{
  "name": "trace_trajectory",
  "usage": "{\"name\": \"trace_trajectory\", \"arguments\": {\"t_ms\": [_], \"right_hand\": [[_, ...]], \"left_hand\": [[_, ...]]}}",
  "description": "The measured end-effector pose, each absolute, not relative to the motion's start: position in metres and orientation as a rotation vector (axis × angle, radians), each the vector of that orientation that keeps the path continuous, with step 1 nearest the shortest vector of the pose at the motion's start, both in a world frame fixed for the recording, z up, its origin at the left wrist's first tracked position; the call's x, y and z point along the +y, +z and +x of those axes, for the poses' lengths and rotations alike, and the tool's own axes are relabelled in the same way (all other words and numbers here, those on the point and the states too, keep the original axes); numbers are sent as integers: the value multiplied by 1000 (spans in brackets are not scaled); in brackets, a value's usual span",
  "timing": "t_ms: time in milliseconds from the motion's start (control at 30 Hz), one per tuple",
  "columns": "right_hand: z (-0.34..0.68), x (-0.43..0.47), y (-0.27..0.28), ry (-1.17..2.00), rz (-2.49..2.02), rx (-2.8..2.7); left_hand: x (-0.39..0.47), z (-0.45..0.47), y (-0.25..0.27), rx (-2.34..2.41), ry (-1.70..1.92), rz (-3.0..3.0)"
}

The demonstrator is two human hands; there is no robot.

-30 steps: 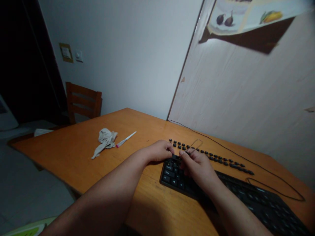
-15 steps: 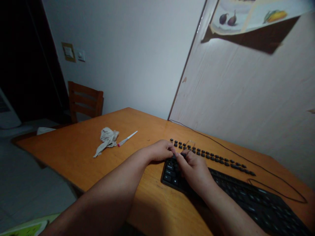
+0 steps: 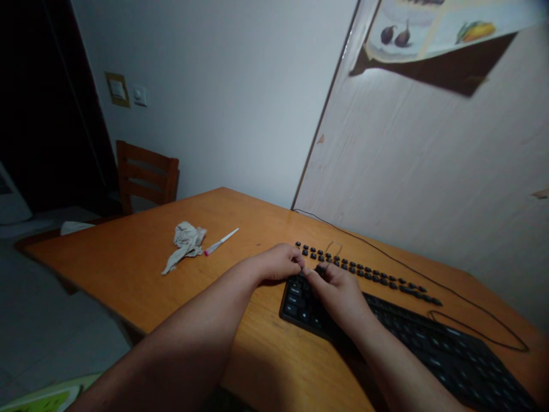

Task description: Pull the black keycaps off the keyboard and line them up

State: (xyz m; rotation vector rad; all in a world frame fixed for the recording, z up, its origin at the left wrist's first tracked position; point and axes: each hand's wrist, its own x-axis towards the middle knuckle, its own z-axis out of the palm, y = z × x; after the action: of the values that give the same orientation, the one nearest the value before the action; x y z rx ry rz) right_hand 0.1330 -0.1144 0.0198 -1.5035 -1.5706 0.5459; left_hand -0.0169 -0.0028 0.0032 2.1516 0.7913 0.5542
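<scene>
A black keyboard [image 3: 429,349] lies at an angle along the near side of the wooden table. My left hand [image 3: 283,263] is over its far left corner, fingers bent and pinched together. Close beside it, my right hand [image 3: 341,289] reaches over the same corner with thumb and fingers closed. The fingertips of both hands meet or nearly meet. Something small and dark shows by the right fingertips, but what either hand pinches is hidden. Behind the keyboard, loose black keycaps [image 3: 360,268] are laid out in two rows.
A thin wire loop [image 3: 334,247] lies by the keycaps. The keyboard cable [image 3: 386,256] curves along the table [image 3: 240,212] near the wall. To the left are a crumpled cloth [image 3: 187,240] and a slim white brush-like tool [image 3: 222,241]. A wooden chair [image 3: 146,171] stands beyond.
The fingers shift very slightly over the keyboard corner, and a bit more of its lower left keys shows. The view moves slightly. All else stays in place.
</scene>
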Motion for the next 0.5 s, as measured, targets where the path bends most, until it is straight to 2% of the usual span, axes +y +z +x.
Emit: {"name": "trace_trajectory", "arguments": {"t_ms": [500], "right_hand": [[131, -113, 10, 514, -1491, -1472]], "left_hand": [[-6, -17, 7, 808, 555, 2152]]}}
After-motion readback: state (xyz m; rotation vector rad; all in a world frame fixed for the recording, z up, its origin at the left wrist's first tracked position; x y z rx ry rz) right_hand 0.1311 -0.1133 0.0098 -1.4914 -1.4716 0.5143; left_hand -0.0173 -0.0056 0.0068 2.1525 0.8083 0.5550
